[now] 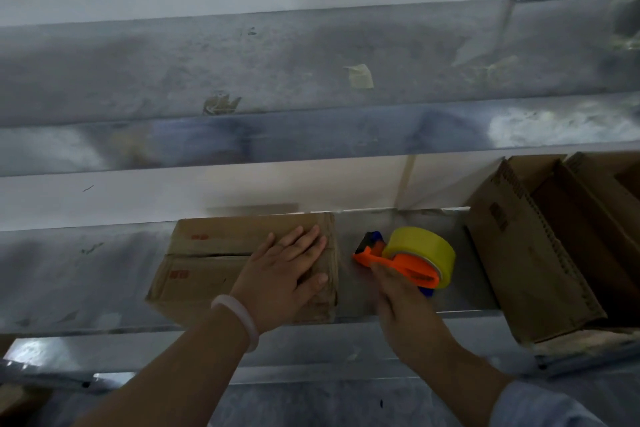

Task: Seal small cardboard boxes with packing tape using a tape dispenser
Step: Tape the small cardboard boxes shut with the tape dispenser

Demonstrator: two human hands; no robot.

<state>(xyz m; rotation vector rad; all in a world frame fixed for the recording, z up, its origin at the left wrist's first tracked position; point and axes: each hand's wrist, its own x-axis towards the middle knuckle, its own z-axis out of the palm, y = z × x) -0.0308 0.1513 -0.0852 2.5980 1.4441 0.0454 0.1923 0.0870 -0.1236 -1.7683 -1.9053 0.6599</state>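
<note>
A small brown cardboard box (207,263) with red print lies on a metal shelf, flaps closed, with tape across its right end. My left hand (284,274) presses flat on the box's right part, fingers spread. To the right of the box, an orange tape dispenser (401,262) carrying a yellow tape roll (422,248) sits on the shelf. My right hand (401,302) grips the dispenser's handle from the near side; the handle itself is mostly hidden under the hand.
A large open cardboard carton (530,253) stands at the right end of the metal shelf (86,274). Above are another metal ledge and a white wall with tape scraps (360,76). The shelf's front edge runs just below my wrists.
</note>
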